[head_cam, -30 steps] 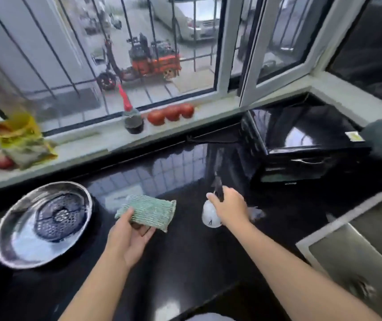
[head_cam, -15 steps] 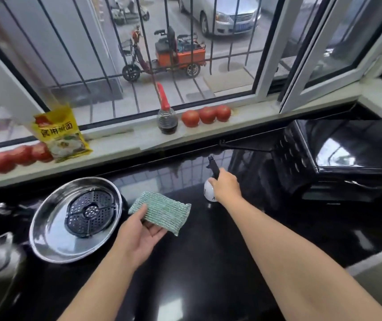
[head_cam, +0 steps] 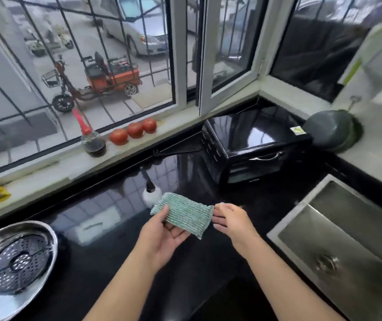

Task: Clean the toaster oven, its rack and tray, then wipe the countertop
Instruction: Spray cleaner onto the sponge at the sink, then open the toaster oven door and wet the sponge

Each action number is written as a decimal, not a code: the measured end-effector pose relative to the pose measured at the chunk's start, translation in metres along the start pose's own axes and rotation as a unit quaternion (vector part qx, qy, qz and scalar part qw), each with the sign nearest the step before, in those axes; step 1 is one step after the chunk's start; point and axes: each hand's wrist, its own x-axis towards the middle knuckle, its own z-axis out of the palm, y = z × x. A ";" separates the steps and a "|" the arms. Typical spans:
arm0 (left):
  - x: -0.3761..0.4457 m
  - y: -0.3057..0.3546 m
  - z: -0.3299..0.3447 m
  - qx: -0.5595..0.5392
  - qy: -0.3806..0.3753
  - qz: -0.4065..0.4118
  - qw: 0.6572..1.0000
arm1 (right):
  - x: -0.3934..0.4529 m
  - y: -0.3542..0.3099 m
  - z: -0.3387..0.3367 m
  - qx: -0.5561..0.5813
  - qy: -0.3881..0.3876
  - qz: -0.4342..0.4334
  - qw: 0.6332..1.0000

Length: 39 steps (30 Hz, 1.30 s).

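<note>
Black polished stone forms the countertop [head_cam: 106, 258], running under a barred window. With the toaster oven [head_cam: 252, 147] as landmark: it sits at the back corner, black and glossy, its door closed. The rack and tray are not visible, so presumably they are inside.

In front of the oven and to its right, a steel sink [head_cam: 347, 246] is set into the counter. Far to the oven's left, at the near edge, lies a round steel pan [head_cam: 46, 235] with a perforated insert.

Nearer the oven, to its front left, a small white spray bottle [head_cam: 149, 194] stands alone. A moment ago the right hand gripped it; now that hand has let go.

In front of the oven, above the counter, the left hand [head_cam: 162, 237] holds a green scouring pad [head_cam: 184, 214], thumb on top and fingers curled beneath. The right hand [head_cam: 230, 218] has come across to the pad's right edge, fingers loosely bent and touching or nearly touching it. Whether it grips the pad, I cannot tell.

The spraying looks finished. The pad is probably being passed to the right hand, ready to scrub the oven. No cleaning of the oven itself shows yet.
</note>
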 end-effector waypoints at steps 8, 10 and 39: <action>-0.005 -0.122 0.183 0.089 -0.121 -0.070 0.986 | -0.073 -0.011 -0.191 0.191 0.026 -0.030 0.981; -0.014 -0.152 0.226 0.116 -0.153 -0.077 0.978 | -0.086 -0.014 -0.242 0.173 0.085 -0.068 0.979; -0.026 -0.302 0.343 0.251 -0.175 -0.006 0.952 | -0.072 0.019 -0.343 -0.230 0.322 -0.237 0.887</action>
